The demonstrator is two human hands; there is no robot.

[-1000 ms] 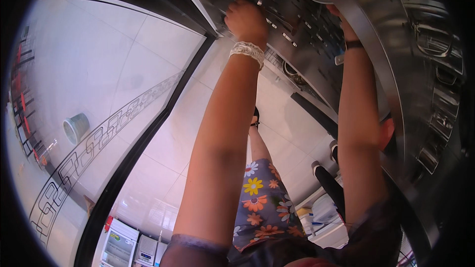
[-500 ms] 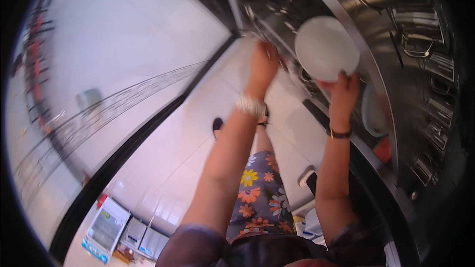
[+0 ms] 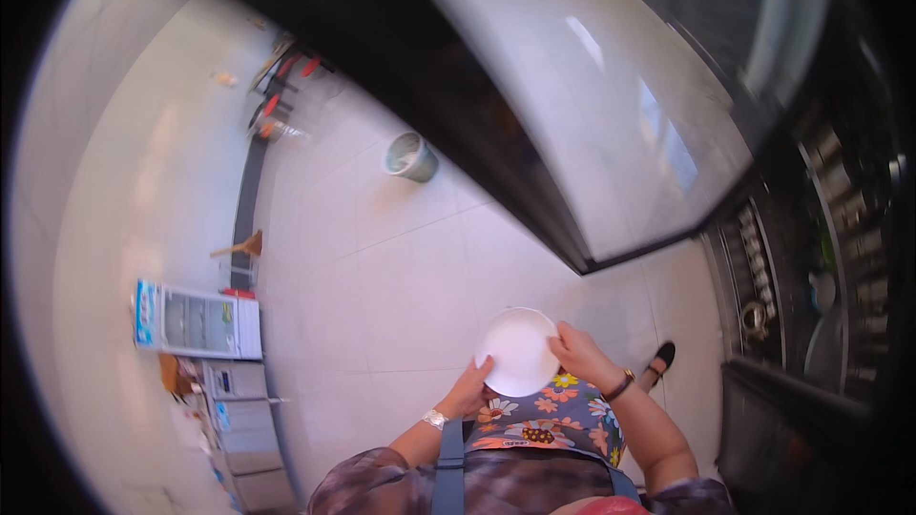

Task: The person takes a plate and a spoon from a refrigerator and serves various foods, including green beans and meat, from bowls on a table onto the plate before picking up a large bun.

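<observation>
A round white plate point(image 3: 520, 351), shallow in shape, is in front of my body, above the floral apron point(image 3: 539, 420). My left hand point(image 3: 468, 387) grips its lower left edge, thumb on the rim and the other fingers mostly hidden beneath. On its right edge my right hand point(image 3: 578, 351) is closed, with the fingertips partly out of sight. Nothing can be seen lying on the plate.
A dark-framed glass door point(image 3: 572, 243) stands ahead, and a dark cabinet point(image 3: 840, 324) with shelved metalware is at the right. A trash bin point(image 3: 412, 158) stands on the tiled floor. At the left are a glass-fronted fridge point(image 3: 198, 322) and metal appliances point(image 3: 250, 424).
I have turned left, away from the cabinet with the open door. The plate has come out to my body, and my left hand has moved from near the door onto it.
</observation>
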